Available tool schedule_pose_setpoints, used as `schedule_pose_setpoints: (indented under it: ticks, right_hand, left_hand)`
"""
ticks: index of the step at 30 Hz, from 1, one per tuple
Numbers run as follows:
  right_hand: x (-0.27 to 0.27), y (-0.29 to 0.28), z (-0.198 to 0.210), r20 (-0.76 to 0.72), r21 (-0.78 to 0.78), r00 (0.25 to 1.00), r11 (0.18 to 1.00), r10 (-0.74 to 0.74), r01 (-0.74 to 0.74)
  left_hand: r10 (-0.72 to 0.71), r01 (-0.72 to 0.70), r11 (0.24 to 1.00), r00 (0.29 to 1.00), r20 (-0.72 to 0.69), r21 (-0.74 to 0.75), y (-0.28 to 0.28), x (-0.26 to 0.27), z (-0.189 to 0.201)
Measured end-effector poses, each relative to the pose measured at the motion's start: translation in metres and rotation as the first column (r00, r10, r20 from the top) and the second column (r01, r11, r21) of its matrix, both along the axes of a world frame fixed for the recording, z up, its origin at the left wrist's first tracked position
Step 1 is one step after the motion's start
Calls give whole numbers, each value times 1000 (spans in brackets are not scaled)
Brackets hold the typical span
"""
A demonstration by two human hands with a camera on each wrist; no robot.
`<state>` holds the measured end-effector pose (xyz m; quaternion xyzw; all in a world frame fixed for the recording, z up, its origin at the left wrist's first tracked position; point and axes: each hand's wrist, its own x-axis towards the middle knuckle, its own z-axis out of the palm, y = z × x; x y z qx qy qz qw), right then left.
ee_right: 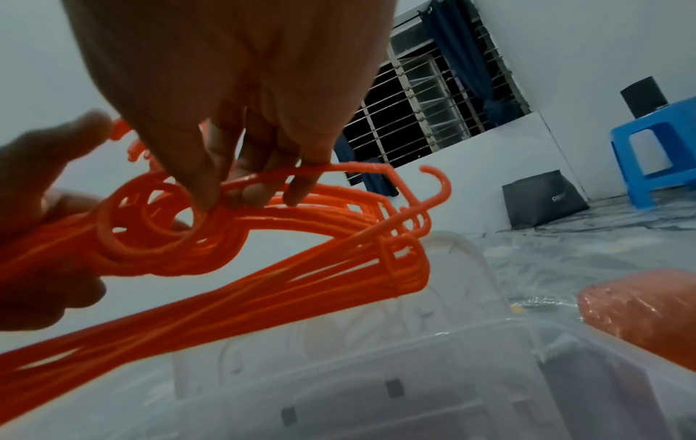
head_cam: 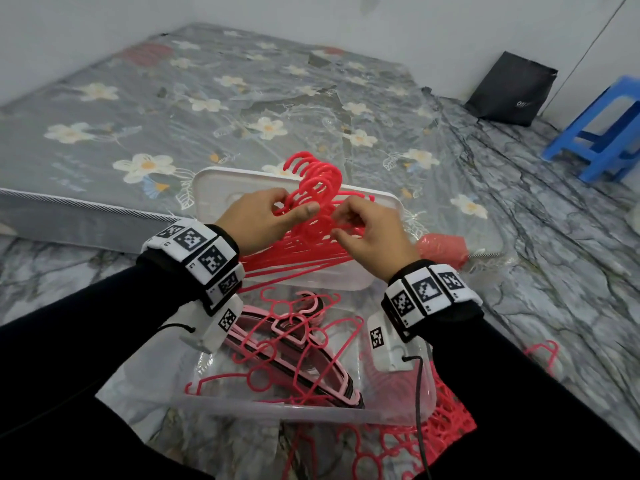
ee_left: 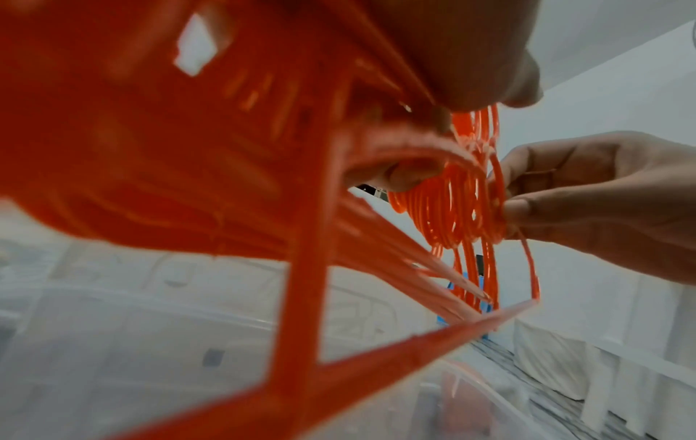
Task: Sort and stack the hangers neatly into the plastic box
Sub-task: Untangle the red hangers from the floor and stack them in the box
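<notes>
Both hands worked on one bundle of red hangers held in the air above the far rim of the plastic box. Her or his left hand gripped the bundle at its necks, thumb laid across the front and fingers curled behind, with the hooks fanning up and away beyond the knuckles. On the right side, the right hand pinched the topmost hanger between thumb and fingertips, apparently squaring it against the rest; the right wrist view showed the shoulders of the bundle not yet flush.

Judging by how things lay, the job was partly done. Inside the plastic box, directly under the wrists, lay a darker pink-and-black set of hangers with a few loose red ones crossed on top, so that layer looked untidy. More red hangers were spread on the floor near the box's near right corner, and a single one lay further right. These remained to be gathered, and the held bundle had yet to go in.

A white lid lay just beyond the box on the edge of the flowered mattress, behind the hands. A red plastic-wrapped roll sat to the right of the lid, and a blue stool stood far right.
</notes>
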<state>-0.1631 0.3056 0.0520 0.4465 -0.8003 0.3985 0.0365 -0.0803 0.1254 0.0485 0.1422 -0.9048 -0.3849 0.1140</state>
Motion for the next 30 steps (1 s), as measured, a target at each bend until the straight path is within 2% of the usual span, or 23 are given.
schedule_pose_setpoints:
  ticks: [6, 10, 14, 17, 22, 27, 29, 30]
  right_hand:
    - [2, 0, -3, -238, 20, 967, 995, -89, 97]
    - [1, 1, 1, -498, 163, 856, 955, -138, 249]
    - [-2, 2, 2, -438, 307, 896, 926, -69, 221]
    - [-3, 0, -3, -443, 458, 895, 845, -54, 278]
    - [-7, 3, -5, -427, 500, 904, 830, -12, 247]
    - [-9, 4, -6, -386, 511, 921, 843, 48, 170]
    - [-10, 5, -7, -380, 534, 925, 820, 17, 205]
    - [-11, 5, -7, -386, 546, 922, 809, 10, 220]
  left_hand:
    - [-124, 123, 987, 992, 0, 103, -1, -1, -4]
    - [-71, 72, 996, 997, -21, 47, -3, -3, -3]
    - [-70, 70, 995, 998, 0, 70, -4, -1, -6]
    - [-122, 121, 976, 993, -3, 180, 3, 2, -6]
    - [-192, 181, 944, 981, 15, 277, 9, -1, -5]
    - [-234, 218, 939, 972, 30, 265, 10, 0, -4]
    - [-255, 236, 954, 963, 85, 185, 11, 1, -3]
    - [-260, 251, 964, 959, 116, 82, 11, 2, -3]
